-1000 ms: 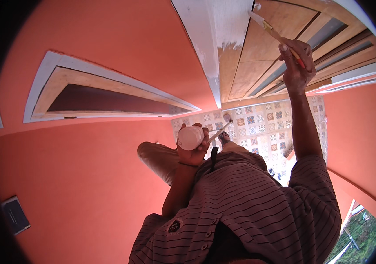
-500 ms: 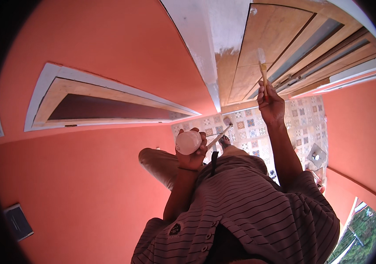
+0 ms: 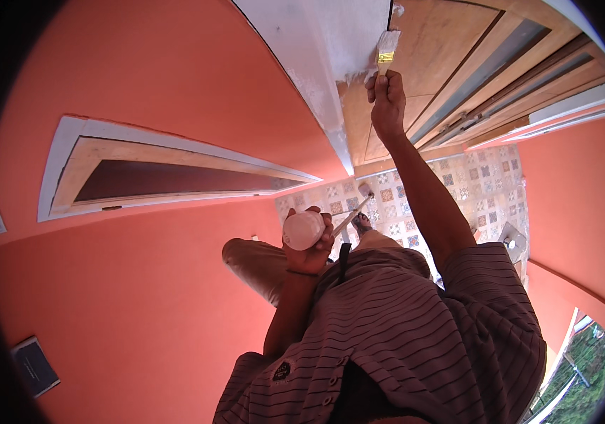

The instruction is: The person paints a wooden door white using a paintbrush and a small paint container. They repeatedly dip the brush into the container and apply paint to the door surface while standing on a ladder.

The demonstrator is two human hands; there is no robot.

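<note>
My right hand (image 3: 388, 106) is raised at the upper middle, fingers closed round the handle of a flat paintbrush (image 3: 386, 53). Its whitish bristles point up, at the border between the white-painted door frame (image 3: 309, 49) and the bare wooden door (image 3: 433, 49). Whether the bristles touch the wood I cannot tell. At waist height my left hand (image 3: 311, 258) is wrapped round a round white tub (image 3: 303, 230). What is inside the tub does not show clearly.
Below lies a patterned tile floor (image 3: 451, 169). A long pale pole (image 3: 354, 214) slants down to a small head on the tiles, near my foot. A framed window (image 3: 175, 173) is set in the coral wall (image 3: 168, 63) at left. Greenery shows at lower right.
My right hand has moved up and left with the paintbrush, from over the door panel to the white frame's edge. My left hand and the tub have stayed put.
</note>
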